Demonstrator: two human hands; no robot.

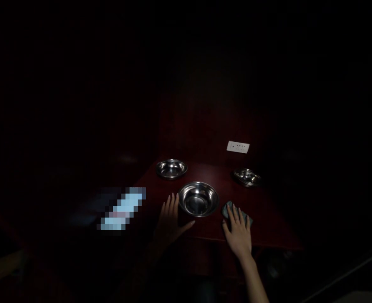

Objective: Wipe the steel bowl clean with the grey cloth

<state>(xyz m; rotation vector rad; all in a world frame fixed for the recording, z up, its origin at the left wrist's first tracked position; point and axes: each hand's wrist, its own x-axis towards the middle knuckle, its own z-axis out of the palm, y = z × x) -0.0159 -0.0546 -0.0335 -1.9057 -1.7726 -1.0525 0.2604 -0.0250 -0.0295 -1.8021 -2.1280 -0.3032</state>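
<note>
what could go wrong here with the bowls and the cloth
The left hand is right beside the near bowl, so a sideways move could knock it. The right hand lies on the cloth near the table's front edge; a pull back might drag the cloth off. The dim light could make either slip harder to notice.

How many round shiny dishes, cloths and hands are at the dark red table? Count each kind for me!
Round silver metal dishes: 3
Folded grey-green cloth: 1
Bare hands, left hand and right hand: 2
Total: 6
</note>
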